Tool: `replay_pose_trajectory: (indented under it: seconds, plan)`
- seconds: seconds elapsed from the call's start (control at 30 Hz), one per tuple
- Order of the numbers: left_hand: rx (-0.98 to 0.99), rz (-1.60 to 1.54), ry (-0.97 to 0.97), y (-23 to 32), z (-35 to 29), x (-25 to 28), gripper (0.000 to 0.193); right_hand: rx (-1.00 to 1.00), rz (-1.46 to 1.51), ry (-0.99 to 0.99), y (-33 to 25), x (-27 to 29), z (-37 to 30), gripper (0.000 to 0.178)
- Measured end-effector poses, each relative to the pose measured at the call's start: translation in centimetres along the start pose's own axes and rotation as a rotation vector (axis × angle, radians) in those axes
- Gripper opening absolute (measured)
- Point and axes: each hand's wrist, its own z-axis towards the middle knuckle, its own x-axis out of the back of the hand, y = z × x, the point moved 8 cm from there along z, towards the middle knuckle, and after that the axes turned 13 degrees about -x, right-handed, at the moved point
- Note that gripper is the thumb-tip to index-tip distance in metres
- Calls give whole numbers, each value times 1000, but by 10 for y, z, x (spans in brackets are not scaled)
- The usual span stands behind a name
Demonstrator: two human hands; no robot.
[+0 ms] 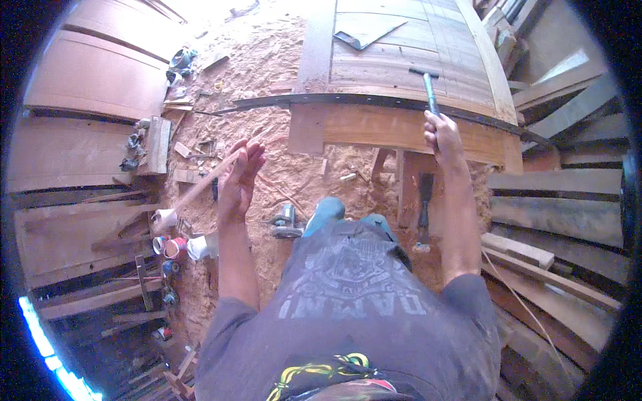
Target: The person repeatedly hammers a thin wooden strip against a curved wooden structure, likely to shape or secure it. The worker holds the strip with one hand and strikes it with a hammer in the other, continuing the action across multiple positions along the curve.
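Observation:
My left hand [242, 179] is closed around a thin strip of wood [212, 176], held slantwise left of the workpiece. In my right hand [442, 135] is a hammer [429, 90], gripped by its handle, with its dark head over the wooden panel. The framed wooden panel [384, 60] lies before me, its near edge a lighter brown rail [401, 128]. Across it, close to that edge, runs a long dark metal bar [348, 99]. Further back on the panel rests a square with a metal blade [374, 35].
Wood shavings [261, 60] cover the floor. Below the panel stand a power tool [287, 224] and a dark long-handled tool [424, 207]. Several cans [175, 248] sit at left near leaning boards [87, 154]. Stacked planks [562, 217] crowd the right side.

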Motion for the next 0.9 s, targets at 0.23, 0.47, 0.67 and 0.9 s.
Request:
replay_pose_trajectory:
  seconds: [0.23, 0.47, 0.67, 0.9]
  plan:
    - [-231, 617, -165, -17, 120, -33, 32, 273, -140, 358, 29, 7, -143, 17]
    - [-201, 277, -241, -61, 203, -61, 22, 18, 25, 767, 110, 13, -213, 26]
    - [-163, 355, -317, -88, 221, -61, 15, -65, 218, 863, 170, -22, -230, 31]
    - [-180, 355, -333, -91, 231, -62, 16, -72, 236, 861, 170, -34, -219, 31]
